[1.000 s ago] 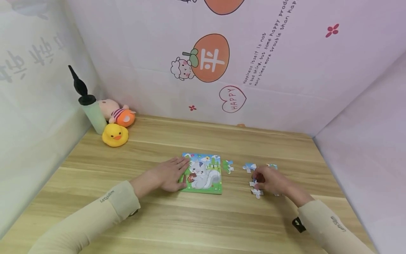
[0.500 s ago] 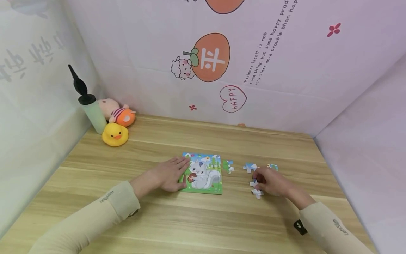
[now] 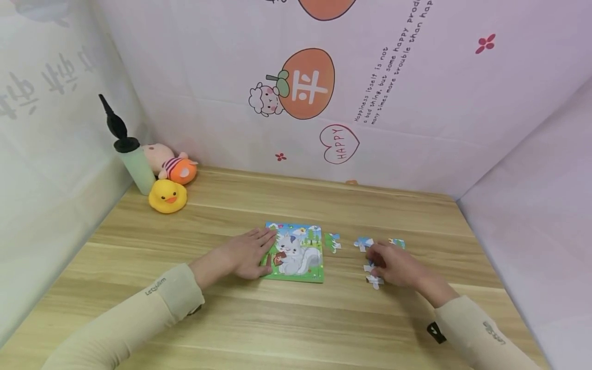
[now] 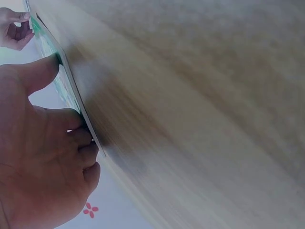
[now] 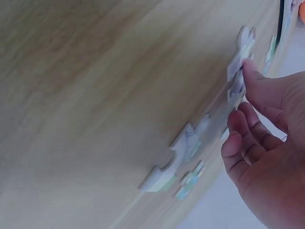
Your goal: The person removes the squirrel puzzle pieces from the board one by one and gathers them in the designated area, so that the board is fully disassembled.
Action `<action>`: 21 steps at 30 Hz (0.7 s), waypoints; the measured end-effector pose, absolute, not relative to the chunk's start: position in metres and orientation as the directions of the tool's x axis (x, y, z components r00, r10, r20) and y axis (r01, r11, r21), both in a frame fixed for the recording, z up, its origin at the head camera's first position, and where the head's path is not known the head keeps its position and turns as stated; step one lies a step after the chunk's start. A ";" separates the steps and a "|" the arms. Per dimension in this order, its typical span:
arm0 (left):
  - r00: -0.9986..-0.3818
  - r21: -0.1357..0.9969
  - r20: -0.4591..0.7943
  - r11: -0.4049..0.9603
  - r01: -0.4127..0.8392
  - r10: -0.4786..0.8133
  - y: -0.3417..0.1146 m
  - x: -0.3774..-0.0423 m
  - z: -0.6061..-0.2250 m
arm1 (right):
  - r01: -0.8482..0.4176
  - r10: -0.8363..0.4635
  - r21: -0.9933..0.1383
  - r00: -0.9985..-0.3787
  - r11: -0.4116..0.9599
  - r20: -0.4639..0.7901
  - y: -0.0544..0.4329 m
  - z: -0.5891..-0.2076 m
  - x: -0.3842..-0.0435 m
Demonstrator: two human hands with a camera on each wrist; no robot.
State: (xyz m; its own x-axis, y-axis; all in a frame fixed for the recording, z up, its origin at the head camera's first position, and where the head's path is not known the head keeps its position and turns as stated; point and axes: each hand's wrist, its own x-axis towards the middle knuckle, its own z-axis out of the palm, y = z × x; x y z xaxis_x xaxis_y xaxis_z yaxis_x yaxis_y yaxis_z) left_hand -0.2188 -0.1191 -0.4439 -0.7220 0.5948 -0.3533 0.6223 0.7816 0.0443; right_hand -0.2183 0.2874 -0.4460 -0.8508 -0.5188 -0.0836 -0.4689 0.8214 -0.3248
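Observation:
My left hand (image 3: 247, 255) lies with its fingers extended over the left edge of a square puzzle board (image 3: 300, 257) picturing a grey squirrel with an acorn. In the left wrist view, the thumb and fingertips rest along the board's edge (image 4: 78, 102). To the right, my right hand (image 3: 393, 263) pinches a small white-and-blue puzzle piece (image 3: 371, 263) between thumb and index finger, low over the table; the hand partly covers the piece. Just in front of it is a white puzzle piece (image 3: 375, 282), close by the thumb. The right wrist view has the other fingers loosely curled.
A green piece (image 3: 332, 241) lies beside the board, a blue-and-white one (image 3: 364, 243) behind the right hand. More pieces (image 5: 164, 176) lie under the right hand's outer side. At back left stand a yellow duck (image 3: 168, 196), a hand pump (image 3: 137, 167) and a plush toy (image 3: 180, 170).

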 end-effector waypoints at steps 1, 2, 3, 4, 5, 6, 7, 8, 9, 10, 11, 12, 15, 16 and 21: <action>-0.724 0.045 -0.351 0.783 0.621 0.594 -0.119 -0.219 -0.443 | -0.478 -0.522 -0.309 -0.850 0.822 -0.075 0.286 -0.445 -0.217; -0.724 0.047 -0.350 0.783 0.620 0.594 -0.119 -0.219 -0.443 | -0.487 -0.527 -0.299 -0.847 0.820 -0.065 0.285 -0.444 -0.216; -0.725 0.048 -0.348 0.783 0.620 0.595 -0.119 -0.219 -0.443 | -0.494 -0.530 -0.294 -0.846 0.818 -0.052 0.283 -0.443 -0.216; -0.725 0.048 -0.349 0.784 0.619 0.594 -0.119 -0.219 -0.443 | -0.496 -0.528 -0.294 -0.848 0.817 -0.039 0.282 -0.442 -0.215; -0.725 0.051 -0.347 0.784 0.618 0.595 -0.118 -0.219 -0.442 | -0.496 -0.525 -0.297 -0.851 0.816 -0.020 0.280 -0.441 -0.215; -0.725 0.052 -0.346 0.784 0.619 0.595 -0.118 -0.219 -0.442 | -0.493 -0.519 -0.307 -0.855 0.814 -0.001 0.277 -0.440 -0.215; -0.725 0.052 -0.348 0.784 0.618 0.595 -0.118 -0.219 -0.441 | -0.489 -0.509 -0.317 -0.860 0.813 0.020 0.275 -0.439 -0.215; -0.725 0.051 -0.350 0.785 0.618 0.594 -0.118 -0.220 -0.440 | -0.492 -0.506 -0.329 -0.861 0.806 0.048 0.272 -0.438 -0.215; -0.725 0.053 -0.353 0.786 0.616 0.592 -0.117 -0.221 -0.440 | -0.491 -0.499 -0.338 -0.864 0.803 0.072 0.268 -0.437 -0.216; -0.725 0.057 -0.356 0.788 0.612 0.589 -0.117 -0.221 -0.439 | -0.495 -0.495 -0.343 -0.864 0.799 0.093 0.265 -0.435 -0.216; -0.724 0.058 -0.362 0.790 0.610 0.587 -0.117 -0.222 -0.438 | -0.505 -0.497 -0.342 -0.860 0.793 0.117 0.261 -0.433 -0.217; -0.723 0.059 -0.369 0.791 0.609 0.584 -0.117 -0.223 -0.437 | -0.515 -0.501 -0.337 -0.855 0.788 0.137 0.257 -0.431 -0.217; -0.717 0.080 -0.384 0.794 0.602 0.582 -0.117 -0.225 -0.435 | -0.554 -0.519 -0.325 -0.832 0.766 0.196 0.241 -0.425 -0.219; -0.714 0.091 -0.385 0.794 0.600 0.584 -0.117 -0.226 -0.435 | -0.570 -0.527 -0.318 -0.821 0.757 0.219 0.234 -0.423 -0.219; -0.701 0.162 -0.364 0.783 0.601 0.613 -0.121 -0.228 -0.431 | -0.605 -0.575 -0.370 -0.793 0.705 0.201 0.190 -0.413 -0.215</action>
